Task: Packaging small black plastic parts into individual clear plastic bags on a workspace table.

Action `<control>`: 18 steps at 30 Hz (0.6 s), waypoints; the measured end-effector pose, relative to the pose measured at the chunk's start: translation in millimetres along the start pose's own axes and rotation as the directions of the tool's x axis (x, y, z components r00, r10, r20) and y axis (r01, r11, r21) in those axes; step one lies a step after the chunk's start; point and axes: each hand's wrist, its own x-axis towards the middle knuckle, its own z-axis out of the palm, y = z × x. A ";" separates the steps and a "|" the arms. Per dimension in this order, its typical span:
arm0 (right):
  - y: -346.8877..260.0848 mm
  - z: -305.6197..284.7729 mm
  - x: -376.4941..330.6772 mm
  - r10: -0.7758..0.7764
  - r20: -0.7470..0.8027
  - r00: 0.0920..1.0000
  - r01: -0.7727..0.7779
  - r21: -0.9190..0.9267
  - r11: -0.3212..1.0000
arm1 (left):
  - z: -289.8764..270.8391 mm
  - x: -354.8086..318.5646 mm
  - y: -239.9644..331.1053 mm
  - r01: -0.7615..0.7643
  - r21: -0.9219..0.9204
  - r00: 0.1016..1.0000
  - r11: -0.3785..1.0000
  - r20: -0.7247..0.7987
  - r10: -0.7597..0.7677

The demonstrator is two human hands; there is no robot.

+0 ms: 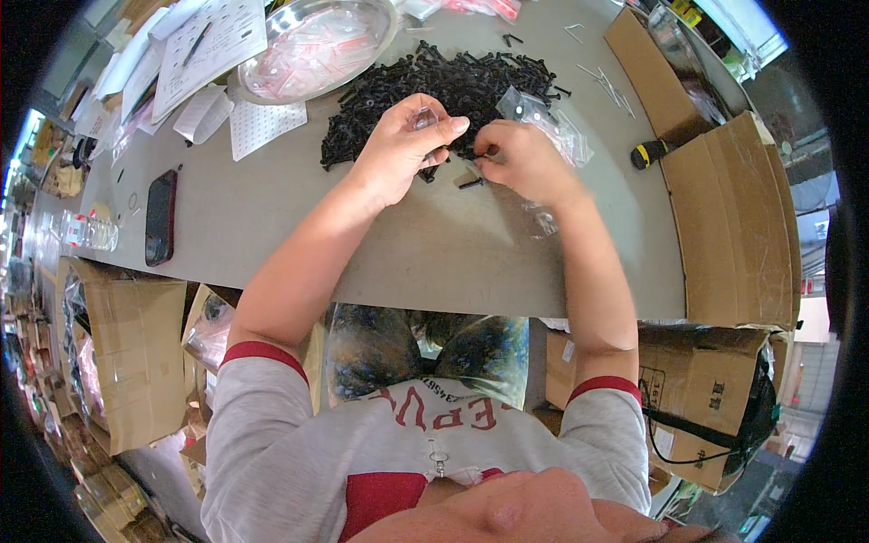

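A heap of black screws (389,95) spreads over the far middle of the grey table. At its near edge, my left hand (394,154) is closed round a small clear plastic bag (424,118), and dark screws show just below its fingers. My right hand (529,167) is beside it on the right, thumb and fingers pinched together at the heap's edge. What sits in that pinch is too small to make out. One loose black screw (471,183) lies on the table between the hands. Clear plastic bags (543,118) lie just beyond my right hand.
A metal bowl (387,41) of clear bags stands far left, near papers (213,54) with a pen. A phone (161,217) and a plastic bottle (90,233) are at left. Cardboard boxes (729,226) line the right edge, near a yellow-black tool (648,155) and thin metal pins (608,89).
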 end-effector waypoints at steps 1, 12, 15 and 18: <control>-0.8 7.3 0.0 0.015 0.002 1.000 -0.015 -0.076 0.997 | 1.8 0.0 0.3 -0.008 -0.007 1.000 1.000 0.000 0.008; -5.1 -15.3 -2.2 0.143 -0.139 0.980 -0.019 0.648 0.761 | 4.0 0.1 -13.0 -0.096 0.226 0.946 0.969 0.323 0.018; -23.8 -13.0 -4.5 0.099 -0.066 0.993 -0.024 0.702 0.712 | 7.5 -3.2 -15.9 -0.115 0.198 0.940 0.973 0.338 0.042; -19.7 -14.2 -1.9 0.043 -0.072 0.997 0.016 0.666 0.746 | 3.6 -2.3 -18.9 0.040 0.096 0.942 0.995 0.329 -0.070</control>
